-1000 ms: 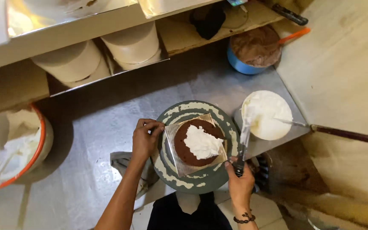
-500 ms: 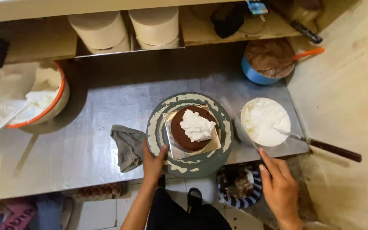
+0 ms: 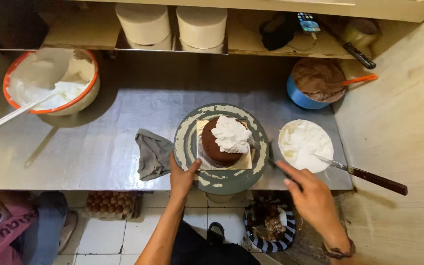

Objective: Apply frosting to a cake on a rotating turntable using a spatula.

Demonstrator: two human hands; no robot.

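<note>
though a moment ago apart, right hand now pinching spatula; left hand, fingers spread, on turntable rim.

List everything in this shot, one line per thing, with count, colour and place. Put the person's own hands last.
turntable: 1, grey-green smeared with cream, counter centre
cake: 1, dark brown topped with white cream, on a pale board on the turntable
cloth: 1, grey, left of the turntable
cream bowl: 1, white, right of the turntable
knife: 1, brown handle, blade in the cream bowl
large bowl: 1, orange rim, white cream, far left
blue bowl: 1, brown cream, back right
white tubs: 2, on the shelf
phone: 1, on the shelf
egg tray: 1, brown eggs, under the counter
left hand: on the turntable's edge
right hand: grip on a thin dark tool
</note>
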